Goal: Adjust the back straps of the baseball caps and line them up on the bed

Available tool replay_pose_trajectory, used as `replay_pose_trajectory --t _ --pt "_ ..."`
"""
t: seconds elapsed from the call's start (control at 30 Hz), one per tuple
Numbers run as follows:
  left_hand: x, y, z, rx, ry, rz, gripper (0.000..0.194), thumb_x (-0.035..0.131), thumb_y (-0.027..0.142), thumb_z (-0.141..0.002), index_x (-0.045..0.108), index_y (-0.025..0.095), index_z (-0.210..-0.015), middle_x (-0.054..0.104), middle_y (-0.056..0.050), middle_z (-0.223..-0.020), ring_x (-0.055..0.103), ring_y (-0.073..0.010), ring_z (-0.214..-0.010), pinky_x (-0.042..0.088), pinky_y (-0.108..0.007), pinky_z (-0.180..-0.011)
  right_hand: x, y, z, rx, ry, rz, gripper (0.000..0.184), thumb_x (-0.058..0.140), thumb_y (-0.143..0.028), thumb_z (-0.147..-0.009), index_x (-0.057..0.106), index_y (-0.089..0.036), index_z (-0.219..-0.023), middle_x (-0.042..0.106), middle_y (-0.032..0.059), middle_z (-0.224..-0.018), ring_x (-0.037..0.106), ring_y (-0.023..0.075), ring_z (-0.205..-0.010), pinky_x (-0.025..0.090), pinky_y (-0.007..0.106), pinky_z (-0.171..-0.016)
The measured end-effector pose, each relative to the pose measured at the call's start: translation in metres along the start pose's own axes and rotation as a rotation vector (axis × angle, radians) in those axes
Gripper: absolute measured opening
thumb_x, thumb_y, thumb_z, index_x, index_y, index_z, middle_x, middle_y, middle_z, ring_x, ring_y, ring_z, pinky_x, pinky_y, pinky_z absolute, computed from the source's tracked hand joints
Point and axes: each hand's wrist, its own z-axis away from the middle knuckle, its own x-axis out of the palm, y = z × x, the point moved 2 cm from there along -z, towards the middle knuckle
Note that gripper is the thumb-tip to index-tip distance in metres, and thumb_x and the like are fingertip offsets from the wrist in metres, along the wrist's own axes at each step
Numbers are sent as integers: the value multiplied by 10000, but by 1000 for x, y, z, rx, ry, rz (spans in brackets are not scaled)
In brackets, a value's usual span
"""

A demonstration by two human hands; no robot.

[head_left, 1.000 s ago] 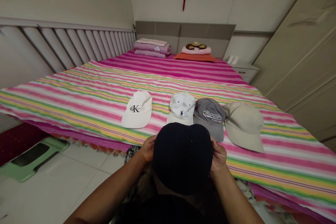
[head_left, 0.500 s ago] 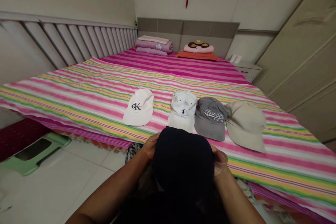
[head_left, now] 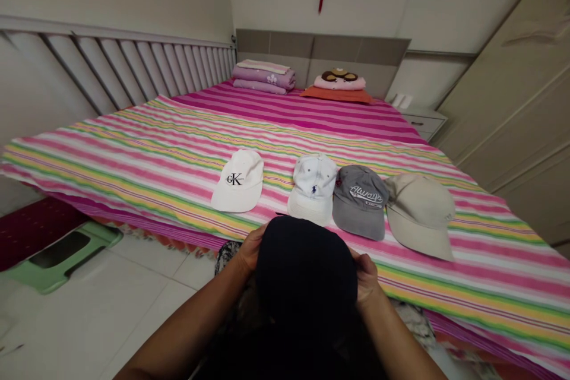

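A dark navy cap (head_left: 307,273) is held up in front of my body, at the near edge of the bed. My left hand (head_left: 252,249) grips its left side, and my right hand (head_left: 366,278) grips its right side; some fingers are hidden behind it. Beyond it, a row of caps lies on the striped sheet: a white cap with black CK lettering (head_left: 240,181), a pale cap with a small blue emblem (head_left: 313,187), a grey cap with white script (head_left: 360,202) and a beige cap (head_left: 421,211). The grey cap touches its neighbours.
The bed carries a striped sheet (head_left: 133,148). Folded purple bedding (head_left: 262,78) and a pink and orange pile (head_left: 338,88) lie by the headboard (head_left: 342,50). A green stool (head_left: 66,255) stands on the tiled floor at left. A wardrobe (head_left: 512,119) rises at right.
The navy cap and both hands have shifted slightly to the left in view. The view itself has moved a little; the caps on the bed lie as before.
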Motion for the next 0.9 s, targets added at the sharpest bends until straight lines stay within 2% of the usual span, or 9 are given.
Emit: replay_pose_trajectory --t 0.17,0.27,0.37,0.5,0.6,0.77,0.9 --pt "-13 7 4 38 6 37 205 631 210 -652 665 92 -816 692 -67 -705 657 -228 -752 484 -339 -802 -19 23 4 63 8 -104 339 749 -489 -507 692 -260 -750 701 -20 -627 665 199 -660 457 398 -828" --pt "-20 10 7 63 3 60 160 583 198 -710 669 90 -790 695 -66 -697 657 -221 -779 467 -344 -842 -24 38 6 112 2 -153 303 778 -414 -509 695 -245 -746 719 -16 -726 661 178 -693 466 339 -819" --pt "-27 14 10 90 -9 92 201 508 195 -778 673 80 -766 698 -74 -701 654 -212 -808 447 -342 -876 -25 52 5 134 -22 -155 312 798 -357 -500 698 -233 -769 718 -7 -780 654 171 -712 470 297 -796" --pt "-36 22 14 119 -46 144 289 451 237 -826 678 60 -815 701 -87 -721 657 -203 -803 433 -330 -899 -29 65 3 153 -38 -131 343 779 -360 -537 688 -222 -838 710 24 -869 638 197 -816 464 309 -791" --pt "-42 31 15 194 -47 183 318 421 246 -843 679 61 -855 705 -89 -753 658 -193 -801 423 -324 -913 -31 73 2 209 -52 -88 392 760 -378 -559 665 -201 -895 699 54 -860 630 217 -827 466 347 -770" --pt "-51 39 10 258 5 218 307 403 223 -847 667 78 -905 701 -89 -866 642 -184 -869 383 -329 -959 -18 76 -1 250 -83 -24 313 727 -269 -625 651 -178 -914 689 52 -771 644 188 -714 479 337 -717" --pt "-50 42 4 288 60 233 333 373 226 -860 670 75 -866 705 -83 -801 652 -172 -810 385 -322 -952 1 68 -3 209 -75 38 282 702 -212 -654 653 -204 -932 693 60 -828 650 203 -752 483 338 -723"
